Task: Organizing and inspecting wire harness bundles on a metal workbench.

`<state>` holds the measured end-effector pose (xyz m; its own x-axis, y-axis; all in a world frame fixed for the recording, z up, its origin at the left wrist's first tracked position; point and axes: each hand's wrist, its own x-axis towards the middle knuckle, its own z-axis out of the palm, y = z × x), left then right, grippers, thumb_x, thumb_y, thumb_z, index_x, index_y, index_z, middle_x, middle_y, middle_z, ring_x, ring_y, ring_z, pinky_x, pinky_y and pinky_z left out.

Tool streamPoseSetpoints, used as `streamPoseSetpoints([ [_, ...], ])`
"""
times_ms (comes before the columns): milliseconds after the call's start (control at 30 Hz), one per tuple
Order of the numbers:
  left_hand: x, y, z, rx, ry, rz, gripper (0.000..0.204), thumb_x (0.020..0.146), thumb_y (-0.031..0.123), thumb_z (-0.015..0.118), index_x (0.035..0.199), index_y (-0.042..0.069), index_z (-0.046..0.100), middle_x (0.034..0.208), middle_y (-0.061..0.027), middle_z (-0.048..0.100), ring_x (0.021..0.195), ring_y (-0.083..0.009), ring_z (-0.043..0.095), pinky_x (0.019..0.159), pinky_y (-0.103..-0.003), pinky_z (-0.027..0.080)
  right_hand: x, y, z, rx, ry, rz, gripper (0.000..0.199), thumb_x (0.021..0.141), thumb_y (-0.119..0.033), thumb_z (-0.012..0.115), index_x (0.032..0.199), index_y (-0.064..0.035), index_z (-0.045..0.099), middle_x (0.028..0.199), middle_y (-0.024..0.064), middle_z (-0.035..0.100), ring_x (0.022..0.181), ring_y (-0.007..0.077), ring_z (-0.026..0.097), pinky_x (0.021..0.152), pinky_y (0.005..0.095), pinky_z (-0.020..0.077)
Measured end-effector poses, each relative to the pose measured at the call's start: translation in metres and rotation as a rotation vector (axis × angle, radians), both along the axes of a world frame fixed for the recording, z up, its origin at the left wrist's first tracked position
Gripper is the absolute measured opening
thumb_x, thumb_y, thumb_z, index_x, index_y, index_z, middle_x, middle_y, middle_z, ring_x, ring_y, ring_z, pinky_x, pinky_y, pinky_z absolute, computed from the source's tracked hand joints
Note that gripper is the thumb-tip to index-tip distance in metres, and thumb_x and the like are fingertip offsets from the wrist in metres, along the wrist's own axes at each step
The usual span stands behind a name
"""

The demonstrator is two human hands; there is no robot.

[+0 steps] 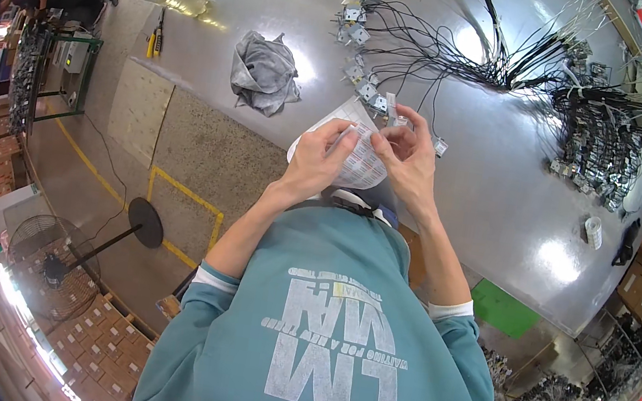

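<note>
Handling of a printed label sheet above the near edge of a shiny metal desk, seen from the worker's head. The white paper sheet with rows of small printed labels lies between the two hands, its lower part spread below the fingers; whether it also touches the desk cannot be told. The left hand pinches the sheet's margin between thumb and forefinger. The right hand has its thumb and fingers curled close together beside a small translucent strip; whether they grip it is unclear. Beyond the fingertips, a curved row of small silvery box-shaped metal housings trails thin black wires toward a larger bundle; one single silvery housing sits just beside the right hand. A crumpled grey cloth lies to the left. Likely faults, by judgement: an uneven pull between the hands could crease or tear the thin sheet; a loose pinch could let it slip over the edge; a label, if adhesive, could fold onto itself or cling to a bare fingertip; and the right hand's knuckles, close to the housings, could nudge one or snag a wire.
</note>
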<state>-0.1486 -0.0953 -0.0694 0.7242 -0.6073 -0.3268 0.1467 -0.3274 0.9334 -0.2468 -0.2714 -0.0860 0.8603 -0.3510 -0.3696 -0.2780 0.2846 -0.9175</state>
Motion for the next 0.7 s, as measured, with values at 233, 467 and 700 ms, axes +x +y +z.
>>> streamPoseSetpoints([
  [233,0.001,0.002,-0.01,0.047,-0.037,-0.03,0.035,0.11,0.027,0.064,0.124,-0.005,0.068,0.097,-0.0138,0.077,0.089,-0.0137,0.069,0.079,-0.032,0.055,0.002,-0.001,0.003,-0.133,-0.105,-0.058,0.08,0.095,-0.01,0.084,0.158,-0.0056,0.035,0.112,0.0105,0.073,0.111,0.0191,0.071,0.106,0.0362,0.0554],
  [467,-0.002,-0.001,-0.011,-0.014,-0.045,-0.055,0.034,0.11,0.029,0.065,0.117,-0.004,0.069,0.088,-0.0138,0.074,0.083,-0.0153,0.066,0.077,-0.034,0.054,0.006,0.006,0.011,0.038,-0.124,-0.161,0.101,0.091,-0.004,0.086,0.166,-0.0138,0.02,0.136,0.0165,0.059,0.108,0.021,0.073,0.094,0.0356,0.0622],
  [700,0.021,-0.003,0.001,0.322,-0.131,-0.311,0.044,0.108,0.04,0.067,0.106,-0.004,0.066,0.075,-0.0091,0.062,0.074,-0.0106,0.051,0.066,-0.032,0.046,0.002,-0.003,0.002,0.098,-0.133,-0.26,0.108,0.089,0.002,0.085,0.168,-0.0179,0.014,0.132,0.015,0.057,0.102,0.019,0.073,0.089,0.0332,0.0628],
])
